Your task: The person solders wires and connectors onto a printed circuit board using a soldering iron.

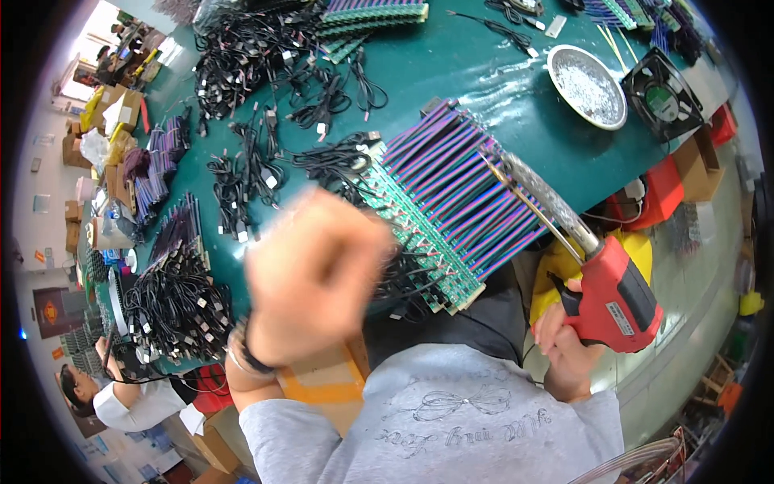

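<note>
My right hand (pixel 567 348) grips a red soldering gun (pixel 619 302) by its handle, a finger at the black trigger. The gun's long metal tip reaches up and left over a row of striped ribbon wires (pixel 472 181). These wires join a green circuit board panel (pixel 419 234) lying slanted near the table's front edge, with black cables along its left side. My left hand (pixel 318 270) is raised in front of the panel's left side, curled but smeared by motion. Whether it holds anything does not show. Black USB cables (pixel 250 173) lie in bundles beyond it.
A metal bowl (pixel 587 87) of silvery bits and a black fan (pixel 663 95) stand at the right on the green table (pixel 451 64). Cable heaps (pixel 173 302) lie at the left. Another person (pixel 129 399) works at the far left. Red bins (pixel 657 194) stand right of the table.
</note>
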A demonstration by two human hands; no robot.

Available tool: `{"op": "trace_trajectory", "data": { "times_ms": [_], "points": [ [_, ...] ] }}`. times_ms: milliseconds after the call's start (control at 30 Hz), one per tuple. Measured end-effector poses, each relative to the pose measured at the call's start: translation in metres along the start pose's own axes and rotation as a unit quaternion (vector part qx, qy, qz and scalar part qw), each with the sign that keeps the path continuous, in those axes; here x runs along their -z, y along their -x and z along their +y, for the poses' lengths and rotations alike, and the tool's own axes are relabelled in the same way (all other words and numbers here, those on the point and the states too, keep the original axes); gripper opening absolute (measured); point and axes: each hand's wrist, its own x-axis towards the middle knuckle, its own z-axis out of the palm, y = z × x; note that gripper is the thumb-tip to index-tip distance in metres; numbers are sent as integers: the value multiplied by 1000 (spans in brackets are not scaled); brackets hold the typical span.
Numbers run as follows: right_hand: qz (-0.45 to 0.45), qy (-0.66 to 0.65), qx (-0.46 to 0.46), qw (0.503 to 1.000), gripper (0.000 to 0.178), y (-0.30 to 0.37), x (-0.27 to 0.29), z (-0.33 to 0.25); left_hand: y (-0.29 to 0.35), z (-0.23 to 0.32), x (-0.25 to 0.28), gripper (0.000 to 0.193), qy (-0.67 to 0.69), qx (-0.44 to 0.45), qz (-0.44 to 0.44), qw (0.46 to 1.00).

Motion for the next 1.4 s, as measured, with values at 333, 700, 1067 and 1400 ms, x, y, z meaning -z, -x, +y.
{"op": "trace_trajectory", "data": {
  "times_ms": [333,700,1067,1400],
  "points": [
    [-159,166,-1,973,16,-30,-35,-12,70,35,-58,19,88,-12,-99,991],
    [-153,58,-97,982,12,-20,-38,-8,85,46,-62,25,54,11,-80,995],
    [-203,63,-81,974,29,-24,-35,-3,97,48,-70,25,87,51,-29,994],
    [-210,171,-51,961,18,-22,-28,-2,90,48,-66,26,59,3,-74,995]
  ]
}}
